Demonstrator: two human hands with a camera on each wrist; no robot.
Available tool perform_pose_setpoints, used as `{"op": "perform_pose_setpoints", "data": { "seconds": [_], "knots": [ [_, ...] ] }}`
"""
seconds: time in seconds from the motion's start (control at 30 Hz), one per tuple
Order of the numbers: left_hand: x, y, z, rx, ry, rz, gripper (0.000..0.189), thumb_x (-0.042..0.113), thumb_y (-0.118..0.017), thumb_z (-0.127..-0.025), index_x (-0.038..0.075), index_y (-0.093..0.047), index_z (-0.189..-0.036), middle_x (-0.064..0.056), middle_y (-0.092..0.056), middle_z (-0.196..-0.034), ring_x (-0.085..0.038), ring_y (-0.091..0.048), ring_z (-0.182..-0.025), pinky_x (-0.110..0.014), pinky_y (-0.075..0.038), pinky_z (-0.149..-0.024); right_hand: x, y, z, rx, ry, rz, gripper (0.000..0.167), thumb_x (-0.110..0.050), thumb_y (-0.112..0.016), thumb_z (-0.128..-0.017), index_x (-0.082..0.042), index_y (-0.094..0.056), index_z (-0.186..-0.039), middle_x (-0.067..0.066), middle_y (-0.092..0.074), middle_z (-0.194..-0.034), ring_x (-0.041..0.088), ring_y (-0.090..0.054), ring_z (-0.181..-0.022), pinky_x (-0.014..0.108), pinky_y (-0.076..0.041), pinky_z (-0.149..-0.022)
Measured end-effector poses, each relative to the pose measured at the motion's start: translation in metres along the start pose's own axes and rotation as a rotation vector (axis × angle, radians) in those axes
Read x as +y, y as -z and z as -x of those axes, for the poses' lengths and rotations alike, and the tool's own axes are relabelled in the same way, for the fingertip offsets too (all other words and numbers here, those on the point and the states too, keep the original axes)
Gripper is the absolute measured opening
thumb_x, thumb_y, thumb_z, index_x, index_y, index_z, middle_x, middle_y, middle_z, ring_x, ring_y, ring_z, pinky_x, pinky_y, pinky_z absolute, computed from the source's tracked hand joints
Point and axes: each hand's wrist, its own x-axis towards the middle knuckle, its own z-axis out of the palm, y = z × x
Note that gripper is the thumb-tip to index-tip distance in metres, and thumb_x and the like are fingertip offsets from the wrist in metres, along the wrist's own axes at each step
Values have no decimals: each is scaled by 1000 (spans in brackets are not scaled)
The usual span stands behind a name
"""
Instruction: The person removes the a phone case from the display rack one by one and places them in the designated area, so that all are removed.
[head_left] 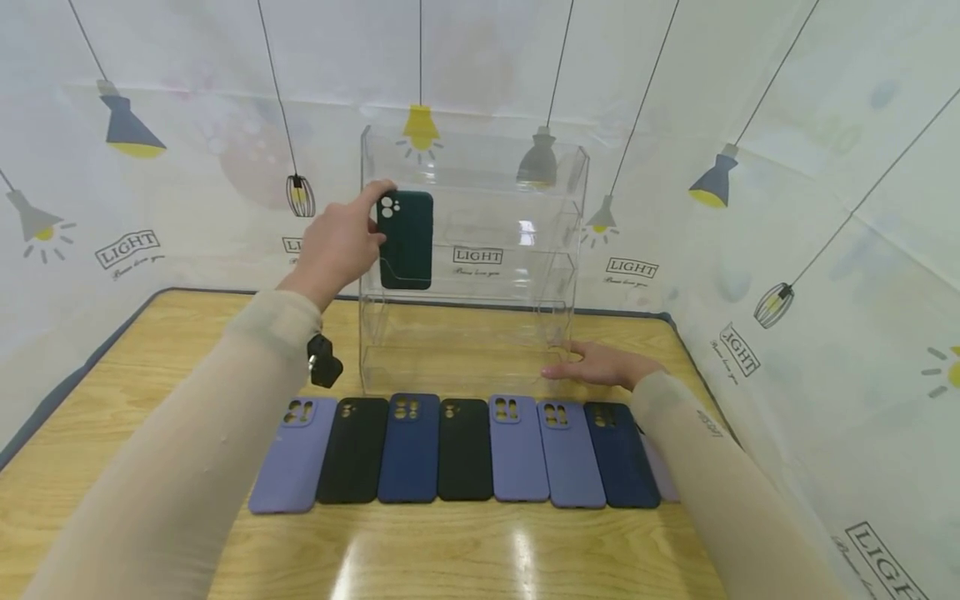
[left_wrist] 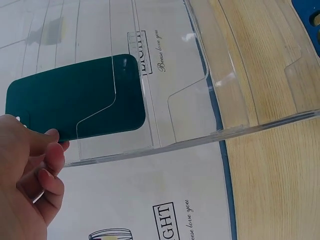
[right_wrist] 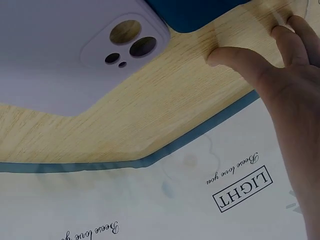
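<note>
My left hand (head_left: 341, 246) pinches a dark green phone case (head_left: 408, 242) by its left edge, near the camera cutouts. The case stands upright at the left of a clear display rack (head_left: 480, 358), its lower part behind a transparent front lip. In the left wrist view the thumb lies along the edge of the green case (left_wrist: 75, 102). Low at the rack's right side, my right hand (head_left: 607, 365) touches it with thumb and fingers spread apart. The right wrist view shows these fingertips (right_wrist: 282, 32) near the table, with only a corner of the rack visible.
In front of the rack lies a row of several phone cases: violet (head_left: 296, 458), black (head_left: 352, 454) and blue (head_left: 408, 454) among them. The right forearm partly covers the last, light purple case (head_left: 663, 475). A printed sheet (head_left: 750, 208) surrounds the wooden table (head_left: 420, 550).
</note>
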Motion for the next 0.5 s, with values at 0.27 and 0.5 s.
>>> {"op": "perform_pose_setpoints", "data": {
  "seconds": [0.27,0.5],
  "knots": [
    [-2,0,4,48,-28,36,70,6,-59,-107,32,-32,-166,-21,-76,-125,-30,-63,-62,-35,-42,-55,-1,-2,3,17,8,4,106,-85,-56,-91,-26,-22,-172,24,-23,-176,50,-21,-163,71,-23,-128],
    [0,7,6,165,-42,103,65,6,-57,-107,31,-37,-164,-23,-77,-123,-35,-71,-70,-36,-40,-55,2,-3,-1,27,0,-5,104,-83,-57,-92,-26,-23,-172,22,-23,-176,49,-21,-163,70,-23,-129]
  ]
}}
